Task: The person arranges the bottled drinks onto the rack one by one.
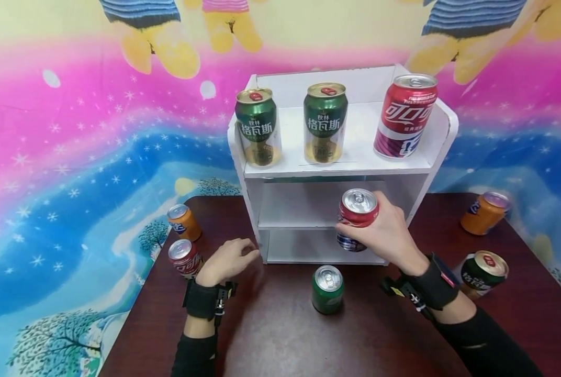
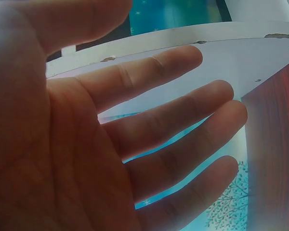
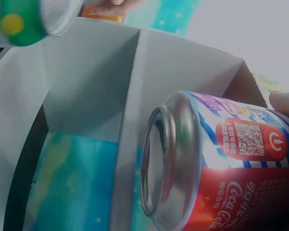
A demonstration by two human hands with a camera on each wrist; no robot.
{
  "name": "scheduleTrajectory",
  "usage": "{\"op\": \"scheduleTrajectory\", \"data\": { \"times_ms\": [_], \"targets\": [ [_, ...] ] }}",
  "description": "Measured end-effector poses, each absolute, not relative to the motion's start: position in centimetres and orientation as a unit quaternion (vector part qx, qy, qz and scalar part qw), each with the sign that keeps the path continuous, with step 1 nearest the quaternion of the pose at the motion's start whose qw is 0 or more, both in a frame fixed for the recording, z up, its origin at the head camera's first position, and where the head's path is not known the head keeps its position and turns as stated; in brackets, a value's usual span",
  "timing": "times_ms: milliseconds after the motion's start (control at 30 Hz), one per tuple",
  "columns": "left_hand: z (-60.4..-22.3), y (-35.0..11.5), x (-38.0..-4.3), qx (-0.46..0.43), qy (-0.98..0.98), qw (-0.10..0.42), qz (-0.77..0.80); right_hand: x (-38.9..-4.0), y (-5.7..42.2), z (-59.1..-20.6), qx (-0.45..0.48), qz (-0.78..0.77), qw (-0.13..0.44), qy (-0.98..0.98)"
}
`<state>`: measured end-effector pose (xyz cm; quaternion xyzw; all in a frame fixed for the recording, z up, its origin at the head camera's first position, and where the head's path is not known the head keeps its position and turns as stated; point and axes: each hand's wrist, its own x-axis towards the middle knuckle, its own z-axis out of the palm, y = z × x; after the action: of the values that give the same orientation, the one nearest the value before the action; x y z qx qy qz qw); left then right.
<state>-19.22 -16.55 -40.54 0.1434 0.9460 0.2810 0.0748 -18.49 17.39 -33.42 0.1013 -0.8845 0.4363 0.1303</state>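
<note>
Dk table (image 1: 280, 345): white shelf (image 1: 304, 204) far w/ 3 cans (image 1: 325, 125) atop; 2 L cans (image 1: 186, 224), 2 R cans (image 1: 481, 214), green can (image 1: 327, 290) nr.

Held red can (image 1: 357, 215) in glossy metal, smooth white shelf (image 1: 290, 208) with chipped edges, softly shiny wood-look table (image 1: 282, 337).

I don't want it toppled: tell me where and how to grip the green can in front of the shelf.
Grip the green can round its side wall, probably best from the left: it stands upright, its round wall unobstructed there, and the left hand is empty, while the right hand holds a red can.
</note>
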Motion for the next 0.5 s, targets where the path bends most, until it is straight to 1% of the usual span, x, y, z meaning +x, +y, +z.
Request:
{"op": "scheduleTrajectory", "data": {
  "times_ms": [167, 500],
  "targets": [
    [-40.6, -16.6, -19.2, 0.143, 0.947, 0.075, 0.279, -19.2, 16.2, -32.9, 0.096, 0.438, 0.140, -0.883],
    [-40.4, -16.5, -19.2, 0.145, 0.946, 0.074, 0.279, -20.6, 14.0, -32.7, 0.104, 0.447, 0.134, -0.878]
  ]
}}
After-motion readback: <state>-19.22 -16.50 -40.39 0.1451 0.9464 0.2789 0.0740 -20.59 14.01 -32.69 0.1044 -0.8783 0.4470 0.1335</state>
